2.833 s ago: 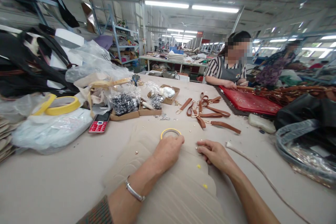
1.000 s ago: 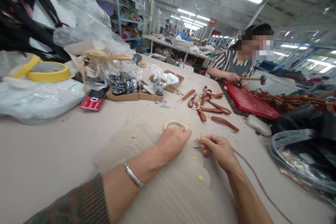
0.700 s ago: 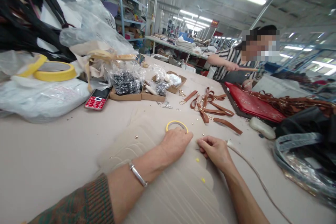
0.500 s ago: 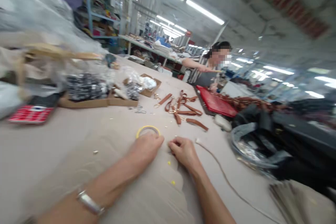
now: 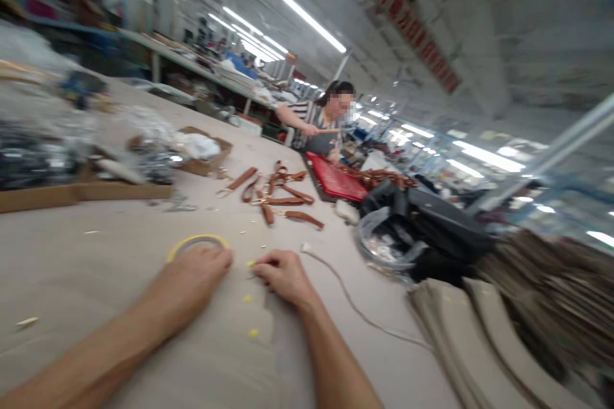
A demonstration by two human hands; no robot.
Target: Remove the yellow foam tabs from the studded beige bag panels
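Observation:
My left hand is closed, fingers curled at the near side of a roll of yellow tape, whose far rim shows beyond the knuckles. To its right, my right hand pinches with thumb and forefinger at a small piece of yellow tape. Both hands are low over a beige fabric sheet spread on the table. Two more yellow bits lie along the sheet's right side, nearer to me. Motion blur softens the fingertips.
Brown straps with metal clips lie ahead, near a red flat piece. Boxes of bagged hardware stand left. A thin cord, a black bag and stacked beige strips are right. Across the table a person holds a stick-like tool.
My view has turned right, so the scene shifts left and more stacked strips show. A yellow piece now shows at my right fingertips. The left hand remains beside the tape roll.

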